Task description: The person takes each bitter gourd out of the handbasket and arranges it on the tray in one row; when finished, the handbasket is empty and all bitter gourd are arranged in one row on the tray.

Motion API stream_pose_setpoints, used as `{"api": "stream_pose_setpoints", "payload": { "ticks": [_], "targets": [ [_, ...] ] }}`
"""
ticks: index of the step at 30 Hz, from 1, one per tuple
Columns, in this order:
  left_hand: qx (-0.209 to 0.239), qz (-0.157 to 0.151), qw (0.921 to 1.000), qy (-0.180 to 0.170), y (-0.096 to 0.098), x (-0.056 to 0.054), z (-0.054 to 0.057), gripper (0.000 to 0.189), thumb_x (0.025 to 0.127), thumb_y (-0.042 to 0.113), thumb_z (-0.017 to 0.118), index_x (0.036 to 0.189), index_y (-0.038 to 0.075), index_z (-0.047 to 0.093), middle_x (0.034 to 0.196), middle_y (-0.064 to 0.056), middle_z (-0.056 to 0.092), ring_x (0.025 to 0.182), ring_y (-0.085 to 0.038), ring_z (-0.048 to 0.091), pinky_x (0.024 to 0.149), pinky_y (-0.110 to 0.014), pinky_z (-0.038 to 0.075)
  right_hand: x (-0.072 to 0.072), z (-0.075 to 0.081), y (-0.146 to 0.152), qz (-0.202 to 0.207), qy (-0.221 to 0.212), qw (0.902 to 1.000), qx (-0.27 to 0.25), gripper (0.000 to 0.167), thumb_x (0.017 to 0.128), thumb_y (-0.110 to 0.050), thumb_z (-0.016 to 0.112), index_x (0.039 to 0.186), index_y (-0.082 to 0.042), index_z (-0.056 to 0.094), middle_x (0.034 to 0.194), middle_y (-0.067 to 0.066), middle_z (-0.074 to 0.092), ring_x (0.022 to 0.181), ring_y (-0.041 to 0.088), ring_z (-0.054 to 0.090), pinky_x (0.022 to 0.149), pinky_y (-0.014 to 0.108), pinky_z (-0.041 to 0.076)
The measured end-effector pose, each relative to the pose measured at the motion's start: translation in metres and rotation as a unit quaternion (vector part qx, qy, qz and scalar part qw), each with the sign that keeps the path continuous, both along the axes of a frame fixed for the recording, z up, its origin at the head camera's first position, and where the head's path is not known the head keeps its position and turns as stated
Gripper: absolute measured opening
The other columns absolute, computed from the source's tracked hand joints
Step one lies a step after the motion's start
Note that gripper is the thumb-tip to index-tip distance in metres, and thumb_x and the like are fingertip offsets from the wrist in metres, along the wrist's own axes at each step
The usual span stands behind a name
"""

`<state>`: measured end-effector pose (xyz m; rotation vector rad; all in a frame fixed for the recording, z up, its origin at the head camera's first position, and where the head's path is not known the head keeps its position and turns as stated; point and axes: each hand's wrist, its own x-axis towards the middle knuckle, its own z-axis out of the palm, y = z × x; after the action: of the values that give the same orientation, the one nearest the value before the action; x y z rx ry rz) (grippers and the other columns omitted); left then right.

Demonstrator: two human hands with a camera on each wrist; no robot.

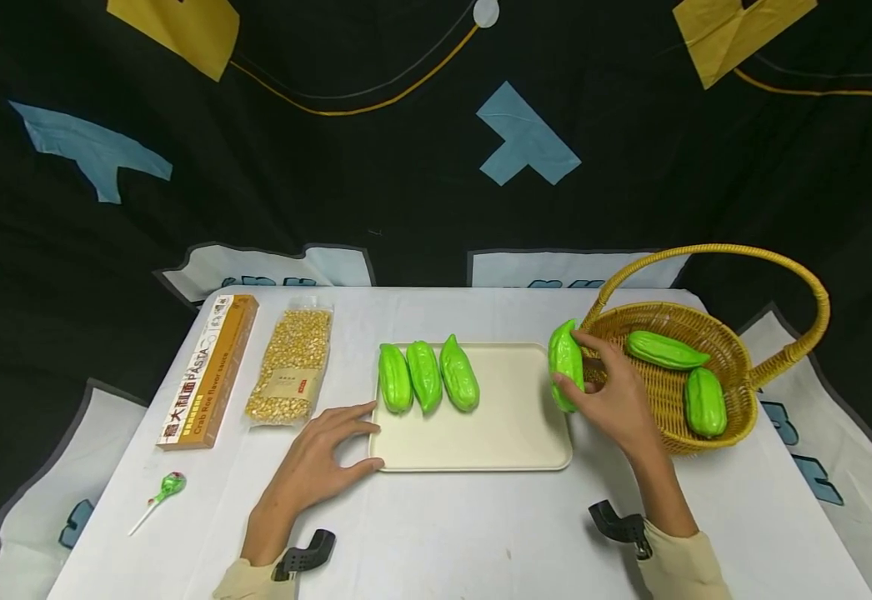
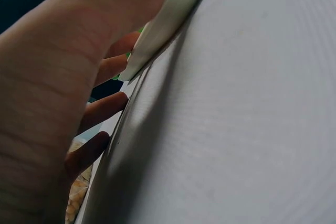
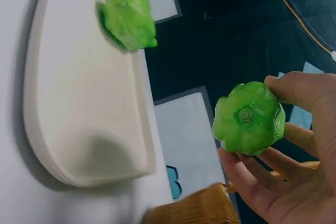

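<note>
My right hand [image 1: 618, 395] pinches a bright green, ridged bitter melon [image 1: 566, 365] between thumb and fingers, over the right end of a cream tray [image 1: 511, 433]. In the right wrist view the stem end of that held bitter melon [image 3: 247, 117] faces the camera. Three more bitter melons [image 1: 425, 377] lie side by side on the tray's left part. My left hand [image 1: 323, 450] touches the tray's left edge with thumb and fingertips, its fingers fairly straight. On the right, a wicker basket [image 1: 649, 417] with a tall handle holds two bitter melons [image 1: 704, 403].
Left of the tray lies a clear bag of corn kernels [image 1: 289, 362]. Beyond it is an orange and white pasta box [image 1: 208, 372]. A green lollipop [image 1: 158, 502] lies near the table's left edge. A black cloth [image 1: 406, 192] hangs behind the white table [image 1: 451, 533].
</note>
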<state>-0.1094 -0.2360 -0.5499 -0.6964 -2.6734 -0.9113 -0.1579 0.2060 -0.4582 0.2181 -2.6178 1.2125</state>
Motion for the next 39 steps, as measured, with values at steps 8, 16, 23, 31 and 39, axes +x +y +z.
{"api": "stream_pose_setpoints", "payload": {
  "ticks": [8, 16, 23, 31, 39],
  "targets": [
    [-0.002, 0.000, 1.0000, 0.001, 0.001, 0.000, 0.001, 0.048, 0.080, 0.041, 0.095, 0.121, 0.021, 0.080, 0.152, 0.001, 0.064, 0.137, -0.028, 0.061, 0.115, -0.050, 0.048, -0.011, -0.014, -0.016, 0.037, -0.020, 0.9987, -0.029, 0.071, 0.089, -0.013, 0.089, 0.152, -0.004, 0.057, 0.141, 0.024, 0.062, 0.115, 0.044, 0.071, 0.081, 0.046, 0.068],
    [-0.004, 0.000, 1.0000, -0.003, 0.001, 0.000, 0.002, 0.048, 0.081, 0.041, 0.095, 0.121, 0.021, 0.080, 0.153, 0.001, 0.064, 0.137, -0.028, 0.061, 0.115, -0.052, 0.048, -0.021, -0.033, -0.030, 0.065, -0.027, 0.9972, -0.023, 0.071, 0.089, -0.012, 0.089, 0.152, -0.004, 0.057, 0.145, 0.026, 0.059, 0.118, 0.046, 0.071, 0.081, 0.045, 0.068],
    [-0.007, 0.002, 1.0000, -0.006, 0.001, 0.000, 0.002, 0.047, 0.081, 0.042, 0.095, 0.121, 0.021, 0.080, 0.153, 0.001, 0.064, 0.137, -0.028, 0.061, 0.115, -0.051, 0.048, -0.027, -0.046, -0.039, 0.077, -0.037, 0.9963, -0.006, 0.070, 0.090, -0.017, 0.089, 0.152, -0.005, 0.057, 0.144, 0.026, 0.060, 0.116, 0.045, 0.072, 0.082, 0.047, 0.067],
    [-0.005, 0.006, 0.9999, -0.007, 0.000, 0.001, 0.000, 0.047, 0.081, 0.041, 0.095, 0.121, 0.022, 0.080, 0.153, 0.002, 0.063, 0.137, -0.027, 0.061, 0.115, -0.051, 0.047, -0.036, -0.049, -0.058, 0.095, -0.053, 0.9940, 0.003, 0.069, 0.091, -0.018, 0.087, 0.152, -0.005, 0.056, 0.149, 0.023, 0.060, 0.119, 0.044, 0.071, 0.096, 0.055, 0.063],
    [0.002, 0.004, 1.0000, -0.009, 0.000, 0.000, -0.001, 0.047, 0.081, 0.041, 0.095, 0.121, 0.023, 0.080, 0.153, 0.002, 0.064, 0.138, -0.027, 0.060, 0.116, -0.051, 0.047, -0.043, -0.054, -0.070, 0.101, -0.072, 0.9923, 0.001, 0.068, 0.093, -0.022, 0.086, 0.152, -0.007, 0.057, 0.153, 0.020, 0.059, 0.124, 0.043, 0.069, 0.103, 0.056, 0.060]
  ]
}}
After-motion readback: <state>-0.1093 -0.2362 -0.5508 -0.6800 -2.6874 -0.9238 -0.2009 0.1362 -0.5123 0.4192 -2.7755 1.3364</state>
